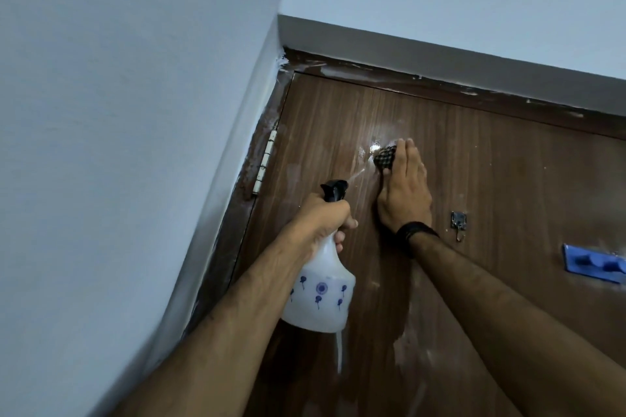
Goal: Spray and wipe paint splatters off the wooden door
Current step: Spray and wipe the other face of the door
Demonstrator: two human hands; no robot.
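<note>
In the head view, the left hand is gripping the neck of the bottle, fingers curled round it and the trigger, aiming its nozzle up and right so the mist is landing just left of the cloth. The right hand, fingers straight, is pressing that cloth flat on the door, ready to wipe the wet patch. Paint smears are showing below both grips and along the frame above.

Both arms raised, reaching forward and up.
Left hand curled tight in a grip, index finger bent; right hand flat, fingers straight together, dark band on wrist.
</note>
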